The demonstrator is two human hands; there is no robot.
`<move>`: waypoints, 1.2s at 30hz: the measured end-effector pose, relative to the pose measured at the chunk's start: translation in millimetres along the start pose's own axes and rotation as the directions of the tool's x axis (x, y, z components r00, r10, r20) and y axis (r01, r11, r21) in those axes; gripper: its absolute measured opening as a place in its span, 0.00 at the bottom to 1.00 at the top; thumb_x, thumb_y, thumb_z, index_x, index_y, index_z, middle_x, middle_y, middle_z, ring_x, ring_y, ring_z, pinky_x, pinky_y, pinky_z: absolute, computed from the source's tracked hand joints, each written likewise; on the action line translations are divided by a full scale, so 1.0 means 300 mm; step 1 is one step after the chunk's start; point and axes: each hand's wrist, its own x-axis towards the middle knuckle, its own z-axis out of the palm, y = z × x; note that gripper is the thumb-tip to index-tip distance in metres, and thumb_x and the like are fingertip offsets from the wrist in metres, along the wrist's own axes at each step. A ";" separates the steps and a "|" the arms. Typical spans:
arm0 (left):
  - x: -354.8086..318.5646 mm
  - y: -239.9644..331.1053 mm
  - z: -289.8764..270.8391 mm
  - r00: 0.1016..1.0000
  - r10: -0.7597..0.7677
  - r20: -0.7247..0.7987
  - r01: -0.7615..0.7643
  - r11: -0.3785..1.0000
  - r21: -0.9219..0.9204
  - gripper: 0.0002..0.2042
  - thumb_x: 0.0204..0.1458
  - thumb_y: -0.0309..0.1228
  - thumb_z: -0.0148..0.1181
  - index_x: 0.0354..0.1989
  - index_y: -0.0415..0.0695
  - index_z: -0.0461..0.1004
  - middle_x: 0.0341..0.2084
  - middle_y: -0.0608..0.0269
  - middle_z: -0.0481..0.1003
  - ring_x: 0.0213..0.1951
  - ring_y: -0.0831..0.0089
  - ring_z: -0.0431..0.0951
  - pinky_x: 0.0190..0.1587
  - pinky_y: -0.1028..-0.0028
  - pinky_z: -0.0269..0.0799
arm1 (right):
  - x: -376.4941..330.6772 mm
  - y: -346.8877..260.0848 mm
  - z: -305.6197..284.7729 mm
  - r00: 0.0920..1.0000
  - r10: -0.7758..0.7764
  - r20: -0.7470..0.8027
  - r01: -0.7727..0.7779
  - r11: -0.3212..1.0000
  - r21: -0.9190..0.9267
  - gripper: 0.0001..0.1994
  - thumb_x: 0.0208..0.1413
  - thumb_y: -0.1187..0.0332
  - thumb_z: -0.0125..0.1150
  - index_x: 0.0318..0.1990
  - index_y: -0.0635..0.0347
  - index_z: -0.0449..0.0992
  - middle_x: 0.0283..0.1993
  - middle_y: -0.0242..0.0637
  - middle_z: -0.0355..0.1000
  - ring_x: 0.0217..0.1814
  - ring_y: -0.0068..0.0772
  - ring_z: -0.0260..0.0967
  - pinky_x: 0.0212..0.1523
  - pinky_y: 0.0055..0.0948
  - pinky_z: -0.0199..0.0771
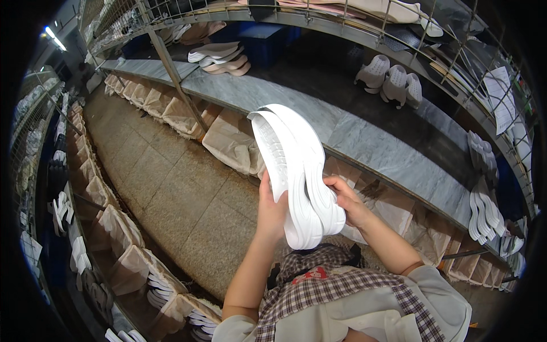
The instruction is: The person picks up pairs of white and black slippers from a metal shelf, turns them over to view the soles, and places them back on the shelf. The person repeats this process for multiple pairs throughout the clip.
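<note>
In the head view, our left hand and right hand curl firmly round two white shoe soles at centre. A grey marbled bench sweeps from ten to four o'clock; a tiled floor spreads at nine.

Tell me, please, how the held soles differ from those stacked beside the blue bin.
The held soles are white; the stacked soles mix white and pinkish beige. The held soles tilt up between left hand and right hand; the stacked soles lie on the counter. Both curve.
</note>
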 end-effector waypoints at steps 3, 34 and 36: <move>-0.006 -0.019 -0.003 1.000 0.025 0.006 -0.025 0.999 -0.024 0.33 0.50 0.13 0.47 0.65 0.40 0.43 0.57 0.51 0.60 0.56 0.64 0.66 0.56 0.68 0.67 | -0.003 0.003 -0.003 1.000 -0.015 0.019 0.015 1.000 -0.011 0.30 0.54 0.52 0.58 0.58 0.62 0.59 0.67 0.44 0.50 0.69 0.39 0.46 0.66 0.41 0.49; 0.023 -0.057 -0.047 0.880 -0.423 0.217 0.475 0.797 -0.373 0.22 0.59 0.43 0.46 0.54 0.37 0.63 0.43 0.51 0.71 0.41 0.62 0.76 0.40 0.70 0.77 | -0.004 -0.129 0.267 0.997 -0.063 -0.047 -0.019 0.393 -0.919 0.41 0.44 0.59 0.65 0.64 0.67 0.51 0.65 0.52 0.50 0.66 0.49 0.53 0.60 0.36 0.62; 0.043 -0.076 -0.060 0.915 -0.377 0.142 0.402 0.823 -0.401 0.23 0.58 0.43 0.47 0.53 0.36 0.63 0.45 0.50 0.71 0.39 0.60 0.77 0.37 0.65 0.77 | 0.000 -0.120 0.238 0.975 -0.075 -0.208 -0.011 0.923 -0.385 0.39 0.46 0.59 0.61 0.63 0.68 0.52 0.62 0.51 0.56 0.62 0.48 0.59 0.58 0.36 0.65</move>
